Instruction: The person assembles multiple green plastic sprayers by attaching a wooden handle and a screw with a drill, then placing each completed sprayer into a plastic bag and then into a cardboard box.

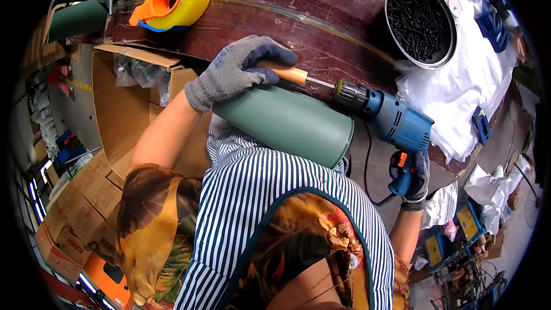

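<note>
My left hand (244, 72), in a grey and dark blue work glove, curls its fingers round a light wooden handle (294, 75). A thin metal shaft (319, 82) runs from that handle to the chuck of a blue power drill (402, 121). With my right hand (418, 179), also gloved, I grip the drill by its handle; a finger lies close to the orange trigger. Below the drill line, a dark green cylinder (287, 120) lies across my lap against the table edge. The heel of my left hand rests at its left end.
On the dark red table (310, 0) lie a yellow tape roll in an orange dispenser (175, 0) and a round tin of black screws (418, 23). White plastic bags (465, 86) cover the right side. More green cylinders (77, 20) and an open cardboard box (123, 115) are at left.
</note>
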